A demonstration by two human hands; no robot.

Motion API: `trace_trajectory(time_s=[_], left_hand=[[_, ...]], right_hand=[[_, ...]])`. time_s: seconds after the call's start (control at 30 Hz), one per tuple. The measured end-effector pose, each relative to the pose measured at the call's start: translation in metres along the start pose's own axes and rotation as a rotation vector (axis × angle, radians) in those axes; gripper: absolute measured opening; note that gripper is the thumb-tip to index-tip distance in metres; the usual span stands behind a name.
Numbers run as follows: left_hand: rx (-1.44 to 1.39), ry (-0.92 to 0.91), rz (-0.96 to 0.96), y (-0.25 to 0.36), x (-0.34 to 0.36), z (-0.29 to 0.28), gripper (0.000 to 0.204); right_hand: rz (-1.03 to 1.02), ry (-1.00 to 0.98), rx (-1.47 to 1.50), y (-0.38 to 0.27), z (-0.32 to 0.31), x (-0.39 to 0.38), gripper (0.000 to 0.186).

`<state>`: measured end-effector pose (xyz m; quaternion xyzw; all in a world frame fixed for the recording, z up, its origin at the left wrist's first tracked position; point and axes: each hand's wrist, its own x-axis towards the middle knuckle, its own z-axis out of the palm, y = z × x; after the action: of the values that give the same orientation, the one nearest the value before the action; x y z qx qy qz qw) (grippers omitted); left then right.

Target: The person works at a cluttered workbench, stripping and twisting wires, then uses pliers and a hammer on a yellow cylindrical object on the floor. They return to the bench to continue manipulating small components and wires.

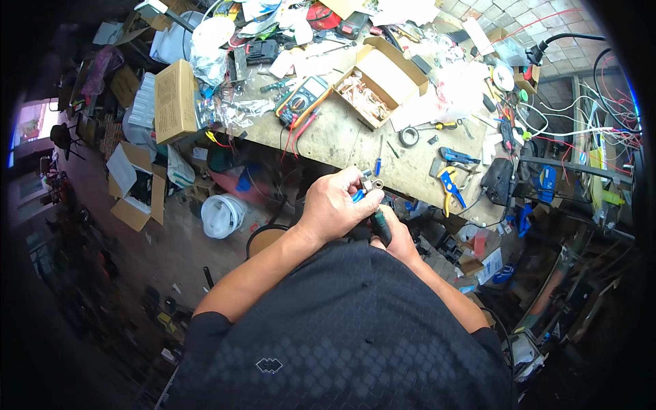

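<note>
My left hand (328, 208) is closed around a small metal piece with a blue part (358, 195), near the bench's front edge. A shiny ring-shaped metal end (376, 184) shows by my left thumb and fingertips. My right hand (400, 236) is just below and to the right, closed on a dark green handle (380, 225) that runs up toward the metal pieces. Where the handle and the pieces meet is partly hidden by my fingers. A blue screwdriver (378, 165) lies on the bench just beyond my hands.
The cluttered bench (314, 147) holds a multimeter (298, 104), a box of copper-coloured pieces (362, 96), a tape roll (408, 137), yellow-blue pliers (452, 193) and a blue cutter (458, 156). A cardboard box (171, 102) stands at its left. A white bucket (219, 215) is on the floor.
</note>
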<state>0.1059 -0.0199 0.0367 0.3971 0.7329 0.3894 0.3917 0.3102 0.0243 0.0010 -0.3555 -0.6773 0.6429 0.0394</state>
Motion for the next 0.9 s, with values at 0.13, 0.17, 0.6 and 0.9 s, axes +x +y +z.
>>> trace_trajectory(time_s=[0.13,0.17,0.6,0.9], left_hand=[[-0.034,0.016,0.009,-0.005,0.000,0.002,0.043],[-0.043,0.019,0.013,-0.005,0.003,0.002,0.043],[-0.143,-0.119,0.076,-0.025,-0.002,-0.023,0.027],[-0.075,0.008,0.144,-0.028,-0.017,-0.012,0.021]], right_hand=[[0.036,0.022,-0.017,-0.003,-0.002,-0.003,0.063],[0.001,0.014,-0.025,-0.003,-0.005,0.001,0.063],[-0.057,-0.154,0.096,-0.019,-0.020,0.017,0.081],[-0.067,-0.181,0.078,-0.015,-0.022,0.016,0.084]])
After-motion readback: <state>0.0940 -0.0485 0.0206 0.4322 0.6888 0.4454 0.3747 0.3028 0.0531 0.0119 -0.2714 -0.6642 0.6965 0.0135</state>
